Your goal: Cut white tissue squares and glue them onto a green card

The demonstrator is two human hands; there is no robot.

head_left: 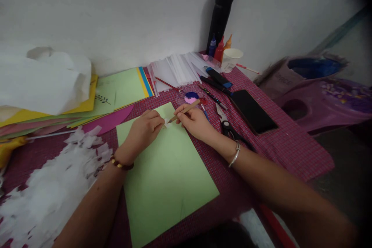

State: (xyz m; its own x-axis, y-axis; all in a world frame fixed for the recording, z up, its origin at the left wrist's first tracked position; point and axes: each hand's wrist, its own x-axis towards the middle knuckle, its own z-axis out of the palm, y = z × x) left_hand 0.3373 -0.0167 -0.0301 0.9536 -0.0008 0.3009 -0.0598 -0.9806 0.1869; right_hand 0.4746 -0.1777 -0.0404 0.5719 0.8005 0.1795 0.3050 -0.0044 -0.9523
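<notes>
A sheet of light green paper (167, 182) lies on the table under both hands. My right hand (194, 120) grips a wooden pencil-like stick (190, 106), its pointed end down near the top of the sheet. A small white scrap of paper (166, 122) shows at that tip, beside the fingertips of my left hand (147, 130). The left fingers are pinched together at the scrap and seem to hold its edge; the fingertips are partly hidden. A large heap of torn white paper pieces (55, 190) lies left of my left arm.
Beyond my right hand lie a paint palette (192, 97), scissors (228, 126), a marker (213, 97) and a phone (254, 111). Paint bottles (219, 49) and a paper cup (232, 55) stand at the back. Coloured sheets (124, 89) and crumpled white paper (43, 81) lie back left.
</notes>
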